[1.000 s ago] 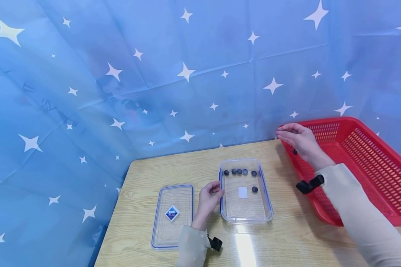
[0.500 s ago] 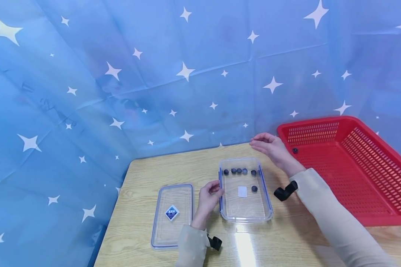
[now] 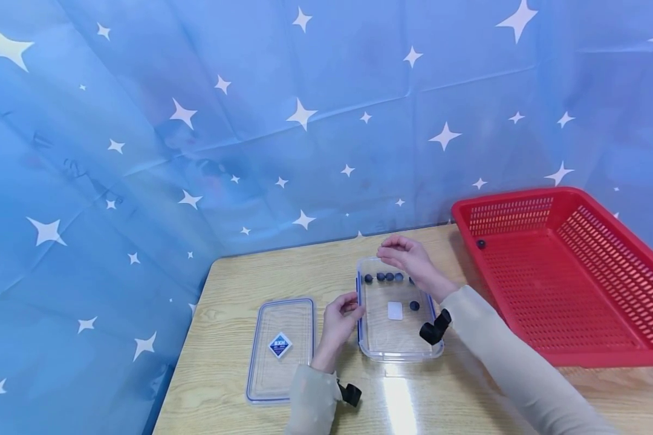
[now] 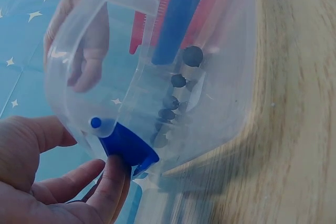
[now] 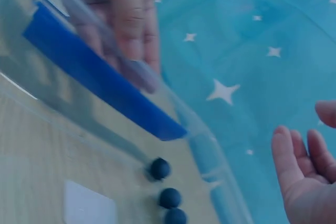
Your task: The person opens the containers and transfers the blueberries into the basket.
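A clear plastic food container (image 3: pixel 402 338) with blue side latches stands on the table. My left hand (image 3: pixel 339 323) grips its left side, thumb at the wall and fingers against the blue latch (image 4: pixel 126 148) in the left wrist view. Dark round blueberry-like balls (image 3: pixel 389 277) form a row along the far end inside; another lone ball (image 3: pixel 415 306) sits by a white square (image 3: pixel 395 310). Above the far end hovers my right hand (image 3: pixel 408 257), hiding part of the row. In the right wrist view its thumb and fingers (image 5: pixel 286 156) stand apart, nothing visible between them.
A clear lid (image 3: pixel 280 374) with a blue rim and a diamond-shaped label lies left of the container. At the right stands a large red basket (image 3: pixel 571 290), one dark ball (image 3: pixel 481 244) in its far left corner. A blue star-printed curtain (image 3: pixel 326 121) hangs behind the table.
My right hand has moved left from the basket's far left edge to above the container's far end. My left hand stays on the container's side.
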### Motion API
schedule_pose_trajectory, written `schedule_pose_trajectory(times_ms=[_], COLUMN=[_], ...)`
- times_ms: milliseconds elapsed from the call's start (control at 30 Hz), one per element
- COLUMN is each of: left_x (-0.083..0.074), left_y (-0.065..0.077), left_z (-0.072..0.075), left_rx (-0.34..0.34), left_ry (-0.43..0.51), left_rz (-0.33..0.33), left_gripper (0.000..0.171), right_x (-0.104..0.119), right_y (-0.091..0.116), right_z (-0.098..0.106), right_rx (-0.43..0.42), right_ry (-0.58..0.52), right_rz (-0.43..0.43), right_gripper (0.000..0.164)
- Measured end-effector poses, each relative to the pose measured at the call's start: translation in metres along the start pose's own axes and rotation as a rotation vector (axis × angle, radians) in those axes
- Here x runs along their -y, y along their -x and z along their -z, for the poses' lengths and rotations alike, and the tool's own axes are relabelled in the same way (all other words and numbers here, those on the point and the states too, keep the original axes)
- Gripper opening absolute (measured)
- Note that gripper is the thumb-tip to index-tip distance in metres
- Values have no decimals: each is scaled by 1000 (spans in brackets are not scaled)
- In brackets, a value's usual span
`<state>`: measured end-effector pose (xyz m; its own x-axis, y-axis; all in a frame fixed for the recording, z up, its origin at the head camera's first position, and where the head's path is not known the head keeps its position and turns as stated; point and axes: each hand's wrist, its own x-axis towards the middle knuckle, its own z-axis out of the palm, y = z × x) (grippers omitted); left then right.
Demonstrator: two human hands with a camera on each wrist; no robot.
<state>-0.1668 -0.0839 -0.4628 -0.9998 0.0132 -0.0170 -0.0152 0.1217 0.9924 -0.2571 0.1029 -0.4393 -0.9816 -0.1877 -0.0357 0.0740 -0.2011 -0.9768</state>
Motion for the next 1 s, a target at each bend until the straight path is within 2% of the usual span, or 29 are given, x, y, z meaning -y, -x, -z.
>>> schedule_pose_trajectory(times_ms=[233,400,733,900,1000], left_x=[0,3,37,38,24], left_y=[-1,-3,-18,-18,-12], left_z=[0,0,-1,-1,-1], left_rx=[11,13,-16,-16,-8], left_ry=[9,13,15,23,29], left_rz=[-3,5,-14,-21,-15], left_gripper=[33,34,32,32,32], right_x=[-14,-22,-34,-41,-44], right_y=[-3,-8,-15,-17,-18], right_z=[-10,-10,-13,-13,-14], right_rx=[16,15,1,5,20], right_ry=[77,126,241,270,322], right_rz=[-86,-124,-165,-189,-191], right_gripper=[42,41,35,35,34])
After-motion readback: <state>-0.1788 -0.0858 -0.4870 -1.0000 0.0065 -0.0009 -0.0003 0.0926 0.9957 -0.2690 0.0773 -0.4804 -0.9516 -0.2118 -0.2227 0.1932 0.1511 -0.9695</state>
